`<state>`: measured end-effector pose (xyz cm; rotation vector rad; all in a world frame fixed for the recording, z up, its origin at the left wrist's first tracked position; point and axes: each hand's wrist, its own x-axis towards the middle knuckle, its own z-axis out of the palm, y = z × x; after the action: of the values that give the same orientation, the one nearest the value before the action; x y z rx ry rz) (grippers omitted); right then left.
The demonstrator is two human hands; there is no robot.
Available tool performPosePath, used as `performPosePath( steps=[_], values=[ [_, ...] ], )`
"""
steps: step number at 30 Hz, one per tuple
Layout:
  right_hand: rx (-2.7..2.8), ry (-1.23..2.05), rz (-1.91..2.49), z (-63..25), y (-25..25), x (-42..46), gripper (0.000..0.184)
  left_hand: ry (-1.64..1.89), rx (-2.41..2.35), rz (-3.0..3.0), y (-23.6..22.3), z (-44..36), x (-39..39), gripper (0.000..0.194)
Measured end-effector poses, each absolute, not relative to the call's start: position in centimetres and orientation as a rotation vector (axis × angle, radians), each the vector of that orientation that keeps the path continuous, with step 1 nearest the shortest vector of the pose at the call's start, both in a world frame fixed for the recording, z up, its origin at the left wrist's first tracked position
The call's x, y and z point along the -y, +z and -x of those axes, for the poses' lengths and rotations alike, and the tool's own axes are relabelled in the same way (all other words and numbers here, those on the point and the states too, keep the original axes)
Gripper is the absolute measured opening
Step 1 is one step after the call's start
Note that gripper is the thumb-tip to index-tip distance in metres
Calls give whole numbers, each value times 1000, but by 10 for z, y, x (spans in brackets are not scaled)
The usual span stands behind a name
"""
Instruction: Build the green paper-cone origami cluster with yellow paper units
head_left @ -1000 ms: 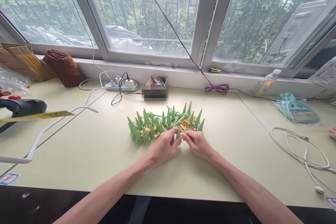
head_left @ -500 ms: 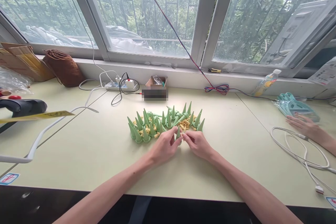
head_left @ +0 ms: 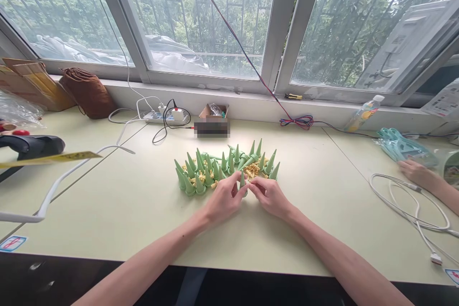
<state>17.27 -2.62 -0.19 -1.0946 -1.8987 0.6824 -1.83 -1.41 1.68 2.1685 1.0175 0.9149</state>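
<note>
A heap of green cone-shaped plastic pieces mixed with small yellow bits lies in the middle of the pale table. My left hand and my right hand meet just in front of the heap. Between their fingertips stands one green cone, tip up. The left fingers are curled round its base. The right fingers are pinched against it; what else they hold is too small to tell.
Another person's hand rests at the right by a bag of teal plastic parts and a white cable. A small cardboard box, power strip, brown pouch and plastic bottle line the window sill.
My hands have stayed in place on the cone with small finger shifts. The other person's hand came in from the right, reached the teal bag, then drew back a little.
</note>
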Motion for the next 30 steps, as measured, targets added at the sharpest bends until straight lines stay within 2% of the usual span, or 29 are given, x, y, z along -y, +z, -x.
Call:
performPosePath(
  steps=[14,22,27,30],
  values=[
    [1923,695,1091,-173,-7,25,45,954,-950,-2260,16,20,16,8],
    [1893,667,1148,-171,-5,25,38,975,-973,-2119,19,18,13,10],
    [1851,646,1142,-171,-1,27,25,976,-950,-2027,21,18,13,13],
    [1860,640,1110,-171,-1,27,25,965,-935,-2018,20,18,14,14]
  ],
)
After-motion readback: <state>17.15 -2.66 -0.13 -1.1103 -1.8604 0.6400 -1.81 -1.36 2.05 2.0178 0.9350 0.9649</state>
